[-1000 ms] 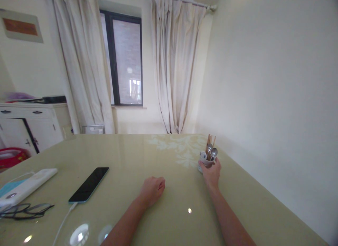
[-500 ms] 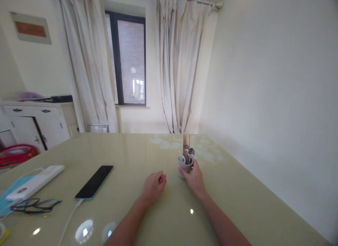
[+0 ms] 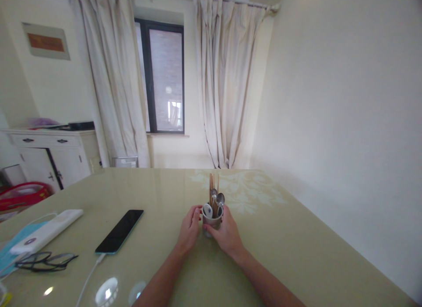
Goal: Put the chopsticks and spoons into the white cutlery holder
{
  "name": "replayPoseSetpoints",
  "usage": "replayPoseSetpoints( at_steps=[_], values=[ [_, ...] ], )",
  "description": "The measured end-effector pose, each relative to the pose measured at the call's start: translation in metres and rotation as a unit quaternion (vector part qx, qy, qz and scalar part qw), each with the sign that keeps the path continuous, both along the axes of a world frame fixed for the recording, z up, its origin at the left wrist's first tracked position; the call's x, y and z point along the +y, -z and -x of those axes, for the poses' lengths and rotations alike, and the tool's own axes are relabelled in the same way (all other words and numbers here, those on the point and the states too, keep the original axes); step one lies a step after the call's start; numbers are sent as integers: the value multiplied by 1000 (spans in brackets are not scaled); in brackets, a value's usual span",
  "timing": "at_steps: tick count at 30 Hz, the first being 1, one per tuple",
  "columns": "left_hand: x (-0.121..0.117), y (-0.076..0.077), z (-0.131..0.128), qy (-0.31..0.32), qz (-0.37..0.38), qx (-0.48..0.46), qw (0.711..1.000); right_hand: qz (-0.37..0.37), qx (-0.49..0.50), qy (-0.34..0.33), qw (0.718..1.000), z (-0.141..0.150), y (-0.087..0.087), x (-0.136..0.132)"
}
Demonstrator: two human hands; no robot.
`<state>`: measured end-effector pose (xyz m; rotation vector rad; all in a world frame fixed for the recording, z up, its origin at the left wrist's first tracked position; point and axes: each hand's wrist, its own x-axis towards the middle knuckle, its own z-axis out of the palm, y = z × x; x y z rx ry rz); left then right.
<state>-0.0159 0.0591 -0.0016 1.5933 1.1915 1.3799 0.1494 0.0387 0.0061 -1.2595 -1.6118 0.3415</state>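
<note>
A small pale utensil cup (image 3: 212,221) sits between my hands on the glossy table, holding wooden chopsticks (image 3: 211,188), two metal spoons (image 3: 220,199) and a white spoon (image 3: 207,210) with a blue mark. My right hand (image 3: 228,233) wraps round the cup's right side, its thumb across the front. At the left side, my left hand (image 3: 190,228) is curved against the cup, fingertips by the rim. The far side of the cup and some of my fingers are hidden.
Left on the table (image 3: 158,192) lie a black phone (image 3: 120,232) on a white cable, a white power strip or bar (image 3: 49,230), folded glasses (image 3: 46,261) and a blue mask (image 3: 24,241). A wall (image 3: 346,122) runs along the right side; a white cabinet (image 3: 70,155) stands back left.
The cup has moved left and a little nearer in my right hand. My left hand has opened from a loose fist and come against the cup's left side.
</note>
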Motion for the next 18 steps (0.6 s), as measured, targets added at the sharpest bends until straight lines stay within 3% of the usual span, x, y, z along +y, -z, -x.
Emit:
replayPoseSetpoints(
  at_steps=[4, 7, 14, 18],
  values=[
    [9, 2, -1, -8, 7, -41, 999, 9, 14, -19, 1000, -1, -2, -2],
    [28, -8, -2, -2, 42, -110, 993, 9, 16, -41, 999, -3, -3, -5],
    [57, -82, -18, 199, 123, -202, 951, 14, 14, -104, 994, -6, 0, -13],
    [55, -103, -22, 244, 138, -162, 946, 5, 24, -109, 994, -7, 1, -18]
  ],
)
